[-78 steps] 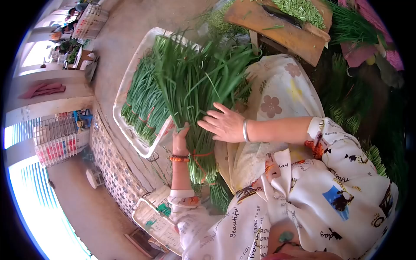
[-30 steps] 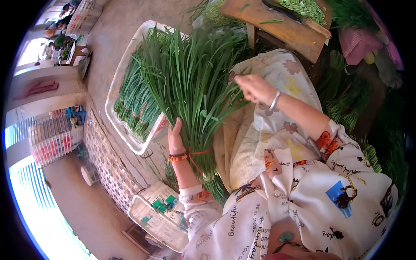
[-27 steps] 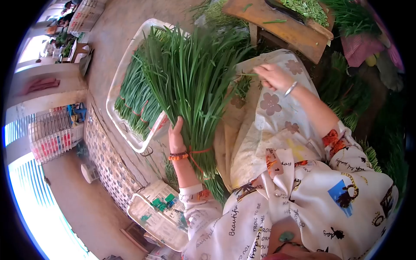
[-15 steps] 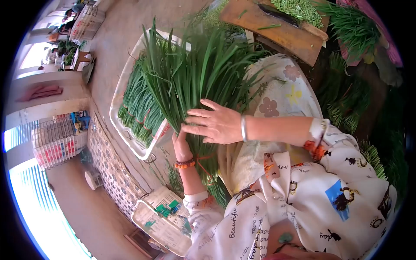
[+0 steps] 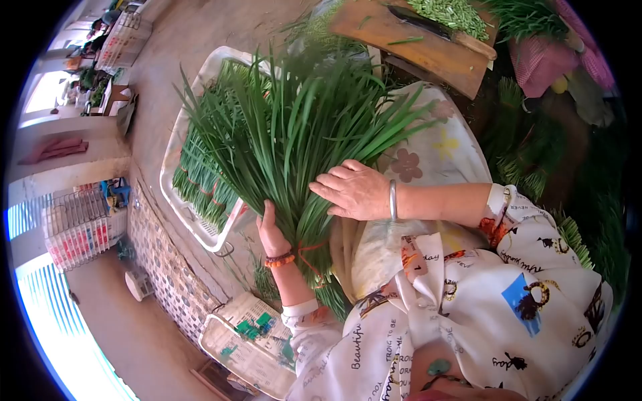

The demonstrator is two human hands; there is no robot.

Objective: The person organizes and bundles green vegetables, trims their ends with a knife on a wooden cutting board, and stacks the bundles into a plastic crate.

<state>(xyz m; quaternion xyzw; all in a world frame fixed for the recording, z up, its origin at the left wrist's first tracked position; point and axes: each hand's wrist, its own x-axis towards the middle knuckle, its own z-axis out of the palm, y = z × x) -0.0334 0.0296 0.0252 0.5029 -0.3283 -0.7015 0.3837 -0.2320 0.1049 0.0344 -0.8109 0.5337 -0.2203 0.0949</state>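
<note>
A large bunch of garlic chives (image 5: 294, 147) stands in front of me, its long flat leaves fanned out at the top. A red tie (image 5: 309, 248) goes round its lower part. My left hand (image 5: 273, 234), with an orange bead bracelet at the wrist, is closed round the left side of the bunch, thumb up; its fingers are mostly hidden behind the leaves. On the right side, my right hand (image 5: 354, 192), wearing a silver bangle, has bent fingers gripping the edge of the leaves. Behind the bunch a white plastic basket (image 5: 172, 164) holds tied chive bundles (image 5: 200, 190).
A wooden board (image 5: 401, 47) carries a knife (image 5: 421, 23) and chopped green pieces (image 5: 455, 17). More chive bundles (image 5: 528, 154) lie in shade on the right. A flowered cloth (image 5: 428, 144) covers my lap. A paper-lined basket (image 5: 247, 341) sits lower left; stacked crates (image 5: 77, 220) stand by the wall.
My right hand has shifted right, its spread fingers now bent against the leaves. My left hand has moved slightly down and left. The leaves have fanned wider, covering more of the basket.
</note>
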